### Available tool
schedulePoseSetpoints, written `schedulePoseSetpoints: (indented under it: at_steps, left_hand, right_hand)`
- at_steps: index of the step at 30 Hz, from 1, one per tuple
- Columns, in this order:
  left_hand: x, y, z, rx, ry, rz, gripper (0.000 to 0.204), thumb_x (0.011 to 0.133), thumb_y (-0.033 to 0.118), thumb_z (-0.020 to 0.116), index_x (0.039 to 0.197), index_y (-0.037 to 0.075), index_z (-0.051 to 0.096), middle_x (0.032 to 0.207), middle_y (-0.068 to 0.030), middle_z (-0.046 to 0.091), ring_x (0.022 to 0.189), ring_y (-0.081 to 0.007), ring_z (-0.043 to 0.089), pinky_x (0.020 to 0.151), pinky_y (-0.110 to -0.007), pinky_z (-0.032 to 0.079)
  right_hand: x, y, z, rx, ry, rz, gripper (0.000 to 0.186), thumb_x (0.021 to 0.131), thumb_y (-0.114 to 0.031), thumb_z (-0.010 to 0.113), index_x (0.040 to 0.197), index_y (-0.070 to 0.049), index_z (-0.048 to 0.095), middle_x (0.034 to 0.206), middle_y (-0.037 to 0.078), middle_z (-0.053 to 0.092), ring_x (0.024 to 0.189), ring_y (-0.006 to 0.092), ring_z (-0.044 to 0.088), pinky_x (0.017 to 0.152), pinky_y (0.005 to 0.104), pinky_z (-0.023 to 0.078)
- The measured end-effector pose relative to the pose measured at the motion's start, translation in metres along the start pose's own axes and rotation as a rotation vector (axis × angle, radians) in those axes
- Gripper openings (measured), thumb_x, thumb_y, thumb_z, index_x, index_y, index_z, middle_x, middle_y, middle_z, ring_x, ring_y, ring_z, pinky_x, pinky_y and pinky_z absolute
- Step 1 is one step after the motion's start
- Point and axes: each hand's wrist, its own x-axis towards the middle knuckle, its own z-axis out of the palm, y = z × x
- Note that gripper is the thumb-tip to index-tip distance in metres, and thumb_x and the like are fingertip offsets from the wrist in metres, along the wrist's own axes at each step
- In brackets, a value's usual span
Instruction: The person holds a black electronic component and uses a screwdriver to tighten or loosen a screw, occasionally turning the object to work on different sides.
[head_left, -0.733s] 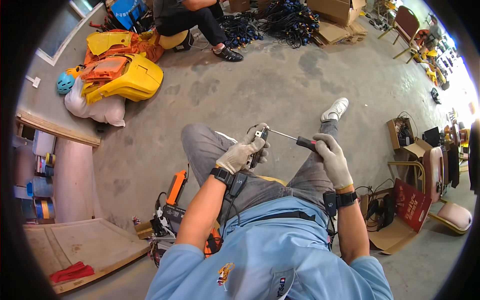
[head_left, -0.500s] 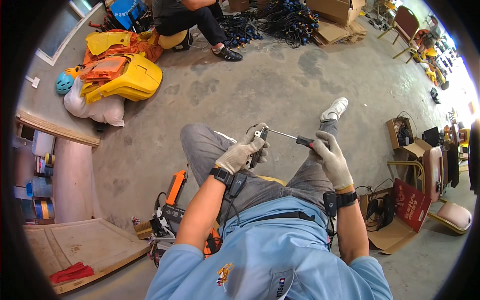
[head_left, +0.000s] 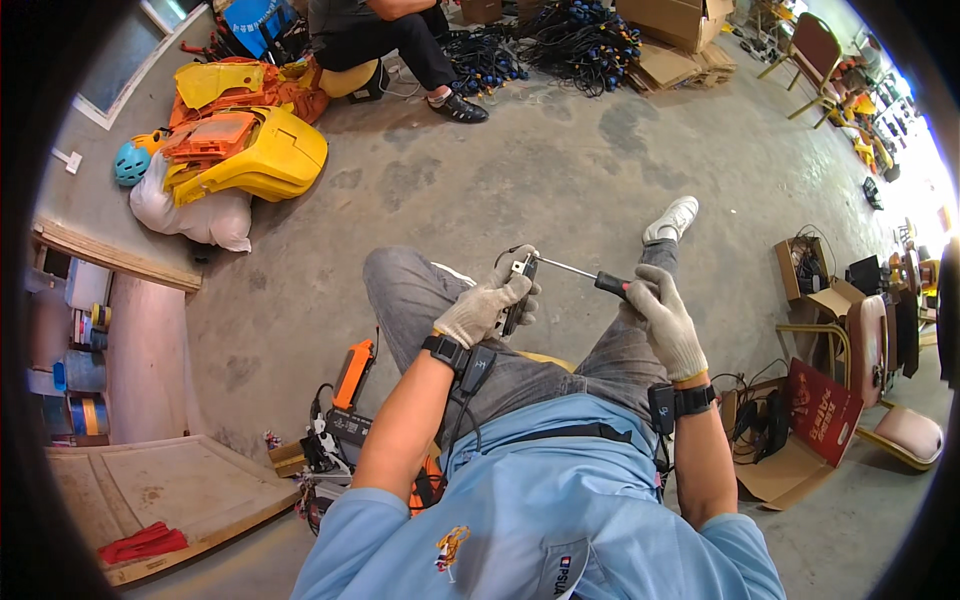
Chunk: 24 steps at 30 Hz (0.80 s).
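Little has moved: left hand (head_left: 480,311), fingers curled, grips a black, apparently silver-topped part (head_left: 529,268); right hand (head_left: 668,318) pinches a screwdriver (head_left: 611,285).

A single head-worn fisheye view looks steeply down past the wearer's blue shirt (head_left: 510,490), very near at the lower centre. The left hand (head_left: 478,310) and right hand (head_left: 668,322) sit farther out, around mid-frame, and the concrete floor (head_left: 520,180) recedes toward the top, seen at a shallower slant; the frame darkens to black at its corners.
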Motion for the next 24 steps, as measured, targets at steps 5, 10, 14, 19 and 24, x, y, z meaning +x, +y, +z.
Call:
schedulePoseSetpoints:
  at_steps: [5,10,14,19,24]
  left_hand:
    - [-0.001,0.002,0.002,0.006,-0.002,-0.003,0.069,0.106,0.034,0.067,0.166,0.024,0.033,0.119,-0.0103,0.061,0.097,-0.0169,0.068,0.085,-0.035,0.063]
    - [0.0,0.003,0.004,0.03,-0.002,0.002,0.07,0.105,0.034,0.068,0.165,0.024,0.034,0.119,-0.0096,0.06,0.097,-0.0161,0.066,0.085,-0.035,0.063]
    - [-0.002,0.001,0.002,0.023,-0.009,0.015,0.068,0.106,0.033,0.066,0.165,0.023,0.034,0.119,-0.0099,0.06,0.097,-0.0163,0.066,0.085,-0.035,0.062]
    - [0.001,0.001,0.001,0.028,-0.018,0.023,0.067,0.107,0.031,0.065,0.165,0.023,0.033,0.119,-0.0102,0.06,0.096,-0.0169,0.067,0.085,-0.035,0.062]
    - [0.001,0.002,0.003,0.045,-0.004,0.008,0.067,0.107,0.031,0.066,0.165,0.023,0.033,0.119,-0.0095,0.06,0.097,-0.0167,0.067,0.085,-0.035,0.062]
  right_hand:
    - [0.011,0.008,-0.019,-0.223,-0.059,-0.023,0.033,0.104,-0.02,0.06,0.129,0.0,0.065,0.111,0.008,0.066,0.092,0.0127,0.062,0.082,0.0278,0.051]
    - [0.022,0.034,-0.024,0.018,0.046,-0.042,0.035,0.102,-0.023,0.061,0.13,-0.002,0.067,0.105,0.007,0.067,0.089,0.0148,0.064,0.082,0.0268,0.053]
    - [0.007,0.01,-0.006,0.13,0.018,-0.017,0.035,0.102,-0.022,0.062,0.128,0.001,0.067,0.106,0.008,0.067,0.089,0.0145,0.064,0.079,0.0279,0.054]
    - [0.018,0.015,-0.035,0.066,-0.122,0.233,0.039,0.102,-0.021,0.063,0.133,0.002,0.064,0.112,0.01,0.066,0.088,0.0143,0.064,0.078,0.0301,0.056]
    - [0.021,0.033,-0.027,0.1,-0.059,0.029,0.042,0.102,-0.018,0.064,0.138,0.003,0.06,0.113,0.01,0.065,0.088,0.013,0.063,0.08,0.0298,0.056]
